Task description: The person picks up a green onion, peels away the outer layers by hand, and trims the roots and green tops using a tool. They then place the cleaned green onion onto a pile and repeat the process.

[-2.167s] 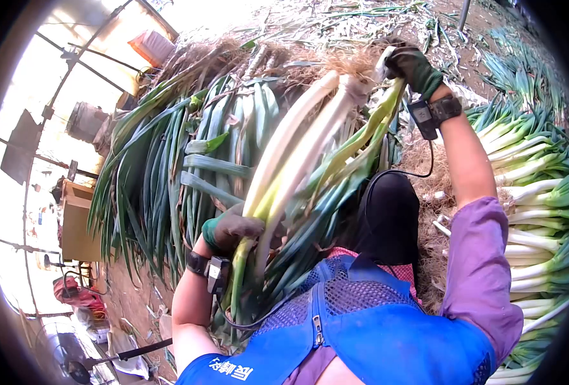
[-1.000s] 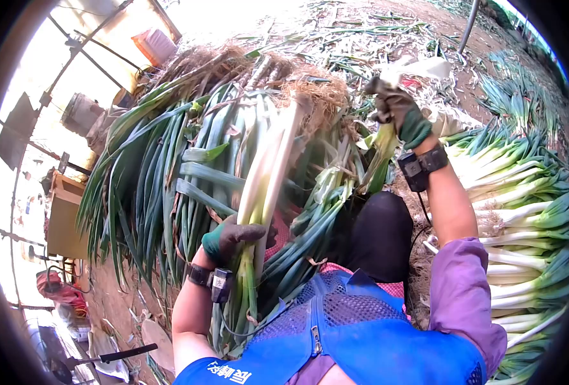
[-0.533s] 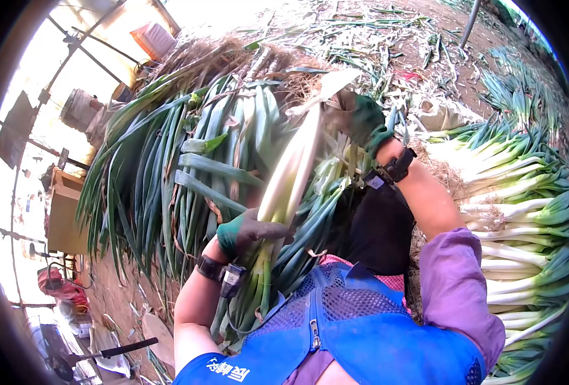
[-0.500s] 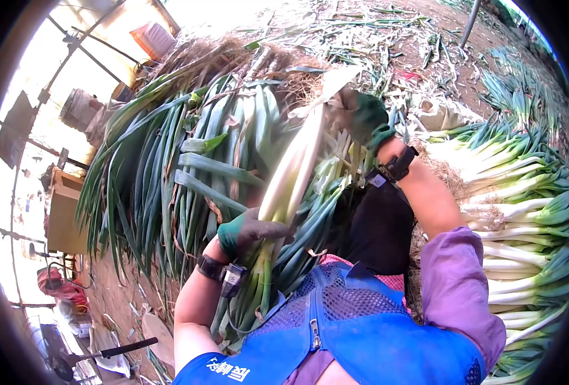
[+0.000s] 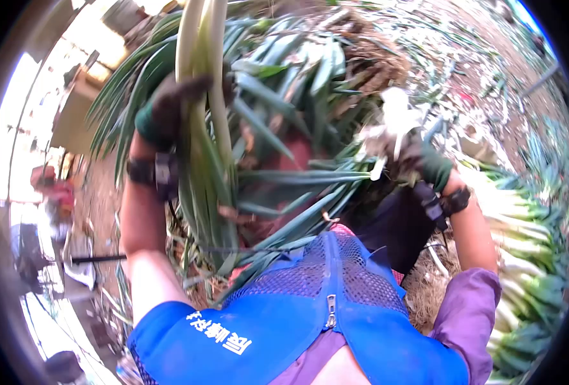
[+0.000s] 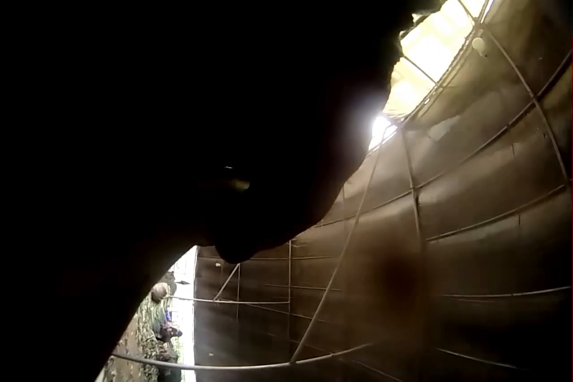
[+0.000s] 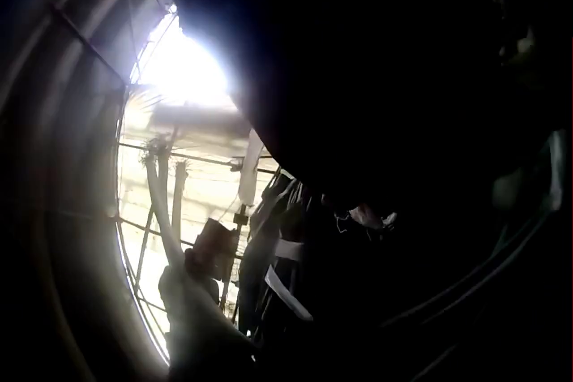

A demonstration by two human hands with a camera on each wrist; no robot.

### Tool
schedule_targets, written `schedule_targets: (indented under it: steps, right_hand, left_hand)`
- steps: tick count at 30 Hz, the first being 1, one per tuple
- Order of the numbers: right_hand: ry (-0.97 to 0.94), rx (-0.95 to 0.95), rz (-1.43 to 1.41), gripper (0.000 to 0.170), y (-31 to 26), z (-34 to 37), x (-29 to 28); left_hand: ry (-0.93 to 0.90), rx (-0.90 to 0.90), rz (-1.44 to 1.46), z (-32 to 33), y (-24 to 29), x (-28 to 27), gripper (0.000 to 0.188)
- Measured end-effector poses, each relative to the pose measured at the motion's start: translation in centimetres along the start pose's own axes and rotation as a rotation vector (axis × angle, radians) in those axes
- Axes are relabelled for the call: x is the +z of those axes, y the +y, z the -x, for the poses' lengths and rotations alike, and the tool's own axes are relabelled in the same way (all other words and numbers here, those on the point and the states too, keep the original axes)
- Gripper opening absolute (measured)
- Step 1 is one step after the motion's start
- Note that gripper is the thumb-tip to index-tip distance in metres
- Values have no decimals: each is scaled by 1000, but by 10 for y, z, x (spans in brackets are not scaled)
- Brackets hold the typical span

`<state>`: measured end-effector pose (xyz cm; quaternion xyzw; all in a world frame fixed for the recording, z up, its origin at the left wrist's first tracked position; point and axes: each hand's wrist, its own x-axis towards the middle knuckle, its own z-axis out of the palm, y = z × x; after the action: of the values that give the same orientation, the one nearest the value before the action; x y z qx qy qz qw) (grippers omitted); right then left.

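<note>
My gloved left hand (image 5: 169, 106) grips a few long green onions (image 5: 190, 42) upright at the left, their white stalks rising past the top of the head view and green leaves hanging below the fist. In the right wrist view the same stalks (image 7: 159, 203) show rooty ends. At the right, my gloved right hand (image 5: 409, 157), blurred, pinches a pale strip of peeled leaf (image 5: 398, 119), well apart from the held stalks. Only a dark silhouette of the left hand (image 6: 269, 149) fills the left wrist view.
Unpeeled green onions (image 5: 159, 64) lie heaped behind the left hand, roots (image 5: 377, 58) toward the back. Clean white stalks (image 5: 515, 237) lie in a row on the right. Peeled scraps (image 5: 470, 70) litter the ground. A cardboard box (image 5: 79, 119) stands at left.
The right hand, earlier at the upper part of the held stalks, has pulled away with a pale leaf strip. The left hand has lifted the green onions up and left; the head view has shifted.
</note>
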<state>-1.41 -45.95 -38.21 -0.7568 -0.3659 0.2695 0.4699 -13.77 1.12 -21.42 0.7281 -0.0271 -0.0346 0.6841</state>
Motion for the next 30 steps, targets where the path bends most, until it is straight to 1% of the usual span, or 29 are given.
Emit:
schedule_targets:
  steps: [1, 2, 3, 4, 5, 6, 7, 8, 9, 10, 11, 12, 14, 16, 17, 18, 19, 21, 22, 23, 25, 28, 29, 30]
  right_hand:
    - [-186, -253, 70, 22, -4, -13, 30]
    - [-425, 34, -90, 27, -33, -18, 56]
    - [-652, 333, -234, 33, -62, -20, 68]
    - [-758, 267, -197, 39, -78, -24, 67]
    - [-806, 264, -117, 45, -77, -34, 57]
    - [-857, 257, -37, 50, -76, -44, 48]
    - [-600, 109, 347, 40, -54, -63, -16]
    - [-304, 60, 834, 29, -34, -82, -79]
    - [-35, 140, 1160, 20, -14, -102, -141]
    - [606, 201, 1642, 18, -44, -98, -201]
    - [954, 476, 1511, 53, -110, -78, -204]
    - [878, 239, 1250, 52, -142, -88, -203]
    - [665, -178, 713, 49, -182, -104, -201]
    - [430, -542, 169, 47, -208, -113, -187]
    - [198, -598, 52, 44, -213, -114, -149]
    - [24, -569, -174, 42, -232, -111, -90]
    - [-136, -507, -397, 40, -251, -108, -31]
    - [-71, -508, -194, 47, -279, -104, 54]
    - [-1, -712, -222, 57, -274, -117, 85]
    - [33, -695, -125, 44, -277, -121, 104]
    - [-96, -601, -21, 28, -279, -129, 112]
    - [144, -714, -3, 19, -251, -145, 110]
    - [18, -397, -210, 16, -261, -128, 99]
    - [50, -448, -128, 17, -257, -122, 96]
  left_hand:
    - [5, 49, 51, -1, 12, -18, 48]
    - [91, 45, 12, 0, 32, -33, 46]
    - [127, 57, 148, 1, 48, -41, 46]
    - [63, 52, 216, 4, 66, -56, 45]
    - [-5, 48, 285, 12, 86, -63, 44]
    - [156, 122, 60, 25, 102, -67, 42]
    - [313, 192, -169, 37, 117, -65, 41]
    - [327, 175, -226, 44, 133, -80, 41]
    - [604, 371, -283, 56, 143, -11, 38]
    - [544, 427, -271, 60, 151, -6, 38]
    - [482, 487, -259, 63, 157, -5, 38]
    - [509, 552, -342, 65, 163, -9, 38]
    - [547, 652, -507, 68, 169, -17, 38]
    - [295, 751, -352, 66, 173, -12, 37]
    - [170, 793, -268, 65, 173, -9, 37]
    - [508, 756, -325, 59, 170, -12, 36]
    - [559, 666, -158, 57, 174, 13, 34]
    - [432, 624, -218, 53, 175, -1, 32]
    - [355, 590, -370, 56, 180, 0, 30]
    - [522, 527, -288, 54, 177, 17, 28]
    - [405, 505, -155, 45, 172, -26, 25]
    - [387, 755, -552, 51, 151, -47, 28]
    - [345, 746, -466, 49, 141, -62, 29]
    - [304, 736, -381, 44, 132, -82, 31]
